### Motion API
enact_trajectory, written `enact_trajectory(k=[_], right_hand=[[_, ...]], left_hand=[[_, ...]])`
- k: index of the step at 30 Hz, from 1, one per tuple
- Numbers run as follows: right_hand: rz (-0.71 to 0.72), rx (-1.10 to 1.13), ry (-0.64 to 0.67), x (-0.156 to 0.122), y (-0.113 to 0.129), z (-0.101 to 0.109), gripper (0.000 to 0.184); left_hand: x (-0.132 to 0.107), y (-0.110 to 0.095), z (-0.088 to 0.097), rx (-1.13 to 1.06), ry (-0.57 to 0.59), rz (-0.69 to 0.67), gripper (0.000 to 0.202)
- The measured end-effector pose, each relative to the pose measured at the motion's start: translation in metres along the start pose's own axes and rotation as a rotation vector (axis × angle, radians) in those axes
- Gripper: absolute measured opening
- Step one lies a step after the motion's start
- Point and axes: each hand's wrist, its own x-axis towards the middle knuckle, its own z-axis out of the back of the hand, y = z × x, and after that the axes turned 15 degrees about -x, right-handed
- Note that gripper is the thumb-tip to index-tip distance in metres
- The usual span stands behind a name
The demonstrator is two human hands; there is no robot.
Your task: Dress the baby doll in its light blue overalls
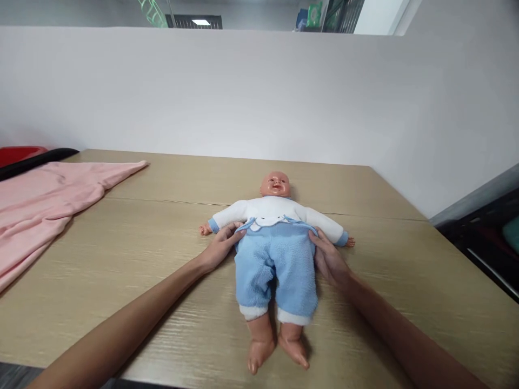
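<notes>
A baby doll [272,216] lies on its back on the wooden table [133,254], head away from me, feet toward me. It wears a white long-sleeved top and fleecy light-blue trousers [279,265]. My left hand [221,246] grips the waistband of the trousers at the doll's left-in-view side, fingers pinched on the fabric. My right hand [327,256] holds the waistband on the opposite side, fingers curled round the cloth. The doll's bare feet [275,348] point toward the table's near edge.
A pink blanket [44,200] lies spread over the table's left part. Behind it sit a red object [18,154] and a black edge. A white partition wall [259,92] runs along the far side. Dark furniture [486,237] stands to the right of the table.
</notes>
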Motion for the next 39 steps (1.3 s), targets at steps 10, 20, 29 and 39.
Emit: enact_trajectory(k=[10,20,29,39], right_hand=[[0.154,-0.433,0.13,-0.006,0.019,0.01,0.036],[0.543,-0.787,0.11,-0.026,0.059,-0.009,0.02],[0.337,-0.803,0.166,-0.002,0.059,0.002,0.035],[0.333,-0.654,0.163,0.008,0.065,-0.018,0.042]], left_hand=[[0.0,-0.01,-0.006,0.158,0.046,-0.121,0.037],[0.0,-0.038,-0.026,0.452,0.205,-0.171,0.035],[0.004,-0.028,-0.011,0.441,0.15,-0.133,0.038],[0.015,-0.031,-0.025,0.297,0.178,-0.079,0.041]])
